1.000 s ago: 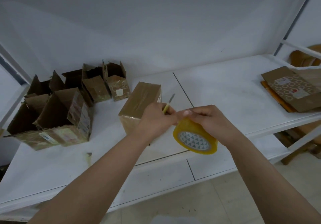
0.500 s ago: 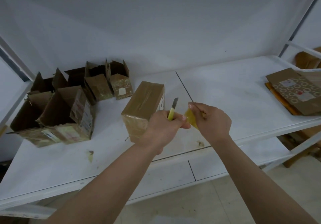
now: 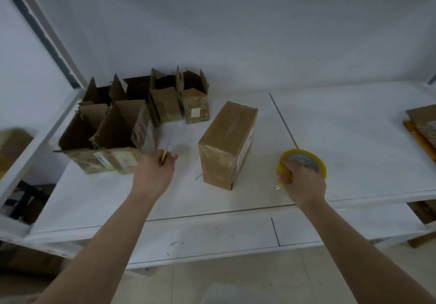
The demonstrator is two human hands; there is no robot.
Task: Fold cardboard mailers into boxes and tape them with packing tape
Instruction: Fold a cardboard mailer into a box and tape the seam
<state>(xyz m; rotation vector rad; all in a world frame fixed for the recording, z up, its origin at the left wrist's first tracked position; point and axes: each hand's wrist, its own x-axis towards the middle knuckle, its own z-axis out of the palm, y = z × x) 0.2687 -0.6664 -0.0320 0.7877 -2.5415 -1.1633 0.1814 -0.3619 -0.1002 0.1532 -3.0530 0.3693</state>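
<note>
Taped brown cardboard box (image 3: 227, 143) stood finished; left of it, left hand (image 3: 153, 174) gripped a yellow-handled cutter (image 3: 164, 153); right of it, right hand (image 3: 300, 181) clasped the yellow tape roll (image 3: 304, 164), probably parking both tools

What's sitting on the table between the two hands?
In the head view, the taped-up box stands between the left hand, which holds a small cutter, and the right hand, which grips the yellow tape roll.
</note>
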